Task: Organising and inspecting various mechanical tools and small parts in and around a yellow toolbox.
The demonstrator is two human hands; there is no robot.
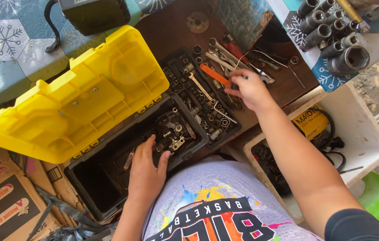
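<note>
Head view: right hand (pixel 249 89) stretched forward over black socket tray (pixel 177 67), fingers drawn together, tips at orange-handled tool (pixel 215 74); whether pinched on it or only touching, cannot tell. Orange tool lies just left of fingertips, long axis slanting from upper left to lower right. Left hand (pixel 146 172) well apart, nearer body, fingers spread flat on loose metal parts inside open toolbox (pixel 89 176), holding nothing; yellow lid (pixel 78 93) raised behind.

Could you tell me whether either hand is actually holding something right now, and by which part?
Left hand only rests on the toolbox rim. Right hand reaches among wrenches in the tray; any grip cannot be told.
</note>
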